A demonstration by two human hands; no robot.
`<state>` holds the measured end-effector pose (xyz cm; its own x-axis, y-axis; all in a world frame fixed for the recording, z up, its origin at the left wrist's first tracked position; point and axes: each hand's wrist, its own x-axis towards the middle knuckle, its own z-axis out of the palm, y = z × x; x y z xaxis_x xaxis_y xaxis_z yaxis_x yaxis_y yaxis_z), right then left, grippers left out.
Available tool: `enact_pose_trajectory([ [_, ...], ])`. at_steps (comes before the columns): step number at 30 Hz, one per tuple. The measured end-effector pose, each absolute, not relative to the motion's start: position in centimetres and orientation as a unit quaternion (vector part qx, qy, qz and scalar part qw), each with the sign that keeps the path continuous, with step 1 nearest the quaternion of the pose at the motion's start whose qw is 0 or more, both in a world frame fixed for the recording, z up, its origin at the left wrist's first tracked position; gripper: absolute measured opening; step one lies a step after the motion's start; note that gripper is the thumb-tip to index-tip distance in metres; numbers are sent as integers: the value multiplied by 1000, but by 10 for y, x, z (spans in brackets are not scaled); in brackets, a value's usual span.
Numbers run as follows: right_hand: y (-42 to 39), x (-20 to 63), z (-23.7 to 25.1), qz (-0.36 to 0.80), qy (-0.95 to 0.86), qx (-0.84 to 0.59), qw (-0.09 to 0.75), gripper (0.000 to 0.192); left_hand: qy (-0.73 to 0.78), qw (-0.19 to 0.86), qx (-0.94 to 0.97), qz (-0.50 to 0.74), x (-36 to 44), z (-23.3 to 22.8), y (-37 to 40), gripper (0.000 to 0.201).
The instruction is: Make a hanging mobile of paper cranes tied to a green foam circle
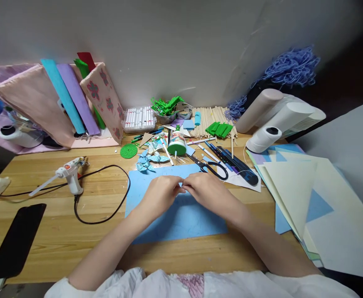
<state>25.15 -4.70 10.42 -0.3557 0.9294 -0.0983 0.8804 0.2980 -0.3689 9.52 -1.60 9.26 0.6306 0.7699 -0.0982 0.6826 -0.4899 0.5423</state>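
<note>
Over a blue sheet (181,225) on the wooden table, my left hand (165,189) and my right hand (203,188) meet fingertip to fingertip. Both are closed in a pinch. A tiny pale bit shows between them, too small and too covered to name. Just beyond the hands lie black-handled scissors (217,169) and a green-ended glue bottle (178,142) on its side. Folded light-blue paper pieces (147,160) rest at the sheet's far left edge, beside a green round disc (128,151).
On the left are a glue gun (72,176) with a looping black cable and a dark phone (16,242). Markers (140,118), wooden sticks (215,116) and green scraps (167,106) line the wall. Paper sheets (289,186) and white thread spools (263,139) stand at right.
</note>
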Motion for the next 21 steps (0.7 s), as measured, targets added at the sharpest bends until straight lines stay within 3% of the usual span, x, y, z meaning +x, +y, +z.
enact_pose_trajectory([
  [4, -49, 274, 112, 164, -791, -573, 135, 12, 437, 339, 822, 134, 96, 89, -11, 15],
  [12, -67, 281, 103, 141, -692, -582, 404, 8, 469, 612, 584, 254, 96, 76, -11, 22],
  [21, -76, 254, 70, 194, -668, -570, 437, 8, 449, 715, 390, 368, 99, 68, -18, 23],
])
